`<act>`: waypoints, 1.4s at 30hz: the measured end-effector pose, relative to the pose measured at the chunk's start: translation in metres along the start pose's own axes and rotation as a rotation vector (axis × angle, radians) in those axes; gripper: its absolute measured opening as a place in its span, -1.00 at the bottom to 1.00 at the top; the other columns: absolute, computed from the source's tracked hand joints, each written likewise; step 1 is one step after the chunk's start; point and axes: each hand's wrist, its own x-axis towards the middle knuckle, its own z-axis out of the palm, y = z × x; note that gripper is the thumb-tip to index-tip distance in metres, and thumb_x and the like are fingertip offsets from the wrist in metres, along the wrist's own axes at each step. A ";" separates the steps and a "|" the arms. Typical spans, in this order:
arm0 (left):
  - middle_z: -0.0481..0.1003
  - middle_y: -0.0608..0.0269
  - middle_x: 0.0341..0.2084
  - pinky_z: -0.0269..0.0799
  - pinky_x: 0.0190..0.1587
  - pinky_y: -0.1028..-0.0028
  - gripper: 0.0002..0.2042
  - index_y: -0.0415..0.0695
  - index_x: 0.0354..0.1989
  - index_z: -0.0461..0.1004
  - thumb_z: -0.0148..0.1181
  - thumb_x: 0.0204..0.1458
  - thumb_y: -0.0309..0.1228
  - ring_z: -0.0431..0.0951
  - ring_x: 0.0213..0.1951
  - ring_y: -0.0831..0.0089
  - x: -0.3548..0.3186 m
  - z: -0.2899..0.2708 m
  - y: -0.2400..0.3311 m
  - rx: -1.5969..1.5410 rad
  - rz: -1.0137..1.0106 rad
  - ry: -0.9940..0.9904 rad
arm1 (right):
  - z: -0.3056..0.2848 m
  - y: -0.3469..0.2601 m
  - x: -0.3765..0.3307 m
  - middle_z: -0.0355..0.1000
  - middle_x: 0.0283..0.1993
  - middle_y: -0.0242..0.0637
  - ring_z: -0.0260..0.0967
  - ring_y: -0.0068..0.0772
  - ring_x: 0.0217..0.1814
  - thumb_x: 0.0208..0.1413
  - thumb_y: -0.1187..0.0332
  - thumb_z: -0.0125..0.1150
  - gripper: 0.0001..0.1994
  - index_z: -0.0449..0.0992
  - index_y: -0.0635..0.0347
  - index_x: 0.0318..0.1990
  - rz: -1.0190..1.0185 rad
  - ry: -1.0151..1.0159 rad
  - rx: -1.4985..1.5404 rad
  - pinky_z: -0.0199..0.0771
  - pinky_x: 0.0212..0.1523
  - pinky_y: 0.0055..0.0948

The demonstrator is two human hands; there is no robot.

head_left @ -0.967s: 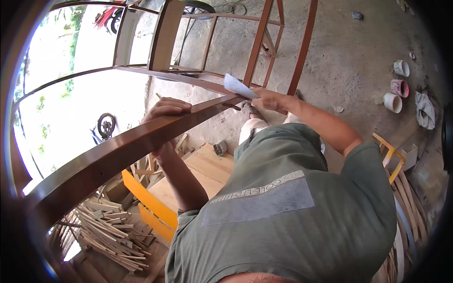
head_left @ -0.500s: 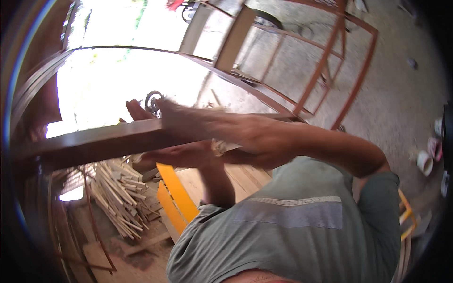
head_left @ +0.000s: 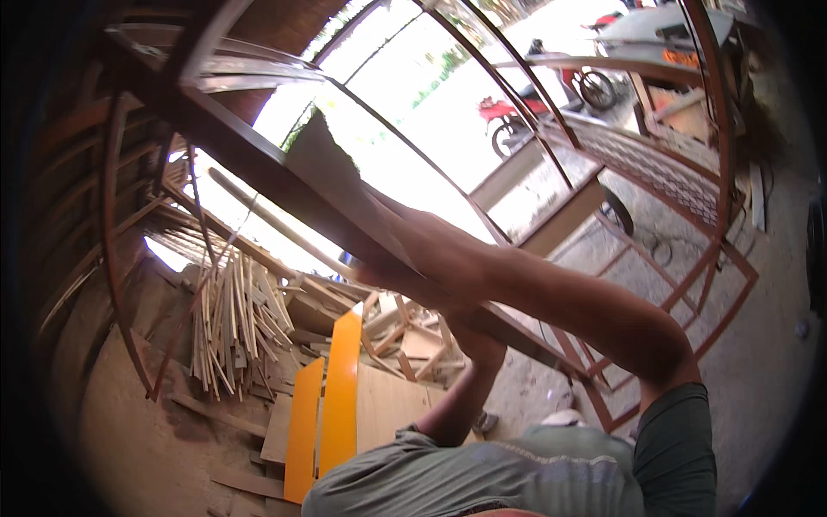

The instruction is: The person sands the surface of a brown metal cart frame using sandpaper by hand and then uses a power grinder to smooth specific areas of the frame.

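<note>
A long brown bar (head_left: 258, 159) slants across the view from upper left to lower right. A greyish-brown sheet with a ragged edge (head_left: 323, 159), looking like sandpaper, lies against its upper side. My right hand (head_left: 444, 258) holds the sheet against the bar, its fingertips hidden by the sheet. Under the bar, close below my right hand, is my left hand (head_left: 478, 343). It touches or nearly touches the bar's underside, and its fingers are mostly hidden.
Brown frames (head_left: 715, 112) stand at the right, and another thin frame (head_left: 112, 224) at the left. Thin wooden strips (head_left: 237, 319) are heaped at lower left, beside orange boards (head_left: 340, 388) and a pale panel (head_left: 388, 409). Red motorcycles (head_left: 517, 108) stand beyond.
My view has turned, so the bar now slants more steeply and more of the yard shows. Both hands sit lower and further right in view. The ragged sheet shows more clearly.
</note>
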 end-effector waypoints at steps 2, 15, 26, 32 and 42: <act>0.40 0.33 -0.08 0.42 0.00 0.37 -0.57 -0.05 0.19 0.27 -0.23 0.38 -0.02 0.46 -0.03 0.46 -0.001 -0.003 -0.002 -0.047 -0.030 0.165 | -0.002 -0.001 0.036 0.24 0.25 0.23 0.29 0.11 0.27 0.26 0.21 0.15 -0.23 -0.12 0.31 0.46 -0.060 0.053 -0.102 0.31 0.22 -0.06; 0.20 0.11 0.27 0.10 0.40 0.21 -0.39 -0.12 0.42 0.02 -0.25 0.34 0.01 0.16 0.37 0.27 -0.008 -0.013 -0.010 -0.020 0.024 0.201 | -0.016 -0.022 0.112 -0.42 0.59 0.08 -0.31 0.14 0.61 0.24 0.33 0.13 -0.12 -0.38 0.27 0.51 -0.365 0.019 -0.078 -0.03 0.52 -0.10; 0.43 0.11 -0.15 0.51 -0.19 0.37 -0.57 -0.17 0.14 0.24 -0.18 0.33 -0.06 0.53 -0.17 0.33 -0.011 -0.003 0.021 -0.145 -0.071 0.183 | -0.008 -0.019 0.114 -0.35 0.56 0.23 -0.38 0.17 0.62 0.15 0.27 0.24 -0.08 -0.25 0.37 0.49 -0.496 0.147 -0.047 -0.13 0.53 0.08; 0.35 0.08 -0.10 0.36 -0.15 0.33 -0.54 -0.17 0.14 0.21 -0.16 0.30 -0.04 0.42 -0.11 0.32 0.002 0.018 0.025 -0.076 -0.057 0.206 | 0.004 -0.006 0.022 -0.36 0.56 0.25 -0.47 0.11 0.64 0.12 0.41 0.13 -0.15 -0.22 0.41 0.48 -0.354 0.035 -0.090 -0.20 0.54 0.08; 0.10 0.00 0.15 -0.10 0.09 0.18 -0.36 -0.17 0.29 0.07 -0.18 0.21 0.07 0.07 0.16 0.25 -0.001 0.023 0.032 0.028 -0.057 0.214 | 0.001 -0.028 0.127 -0.24 0.48 0.45 -0.31 0.26 0.60 0.07 0.35 0.09 -0.19 -0.11 0.65 0.39 -0.494 0.277 -0.154 -0.22 0.56 0.06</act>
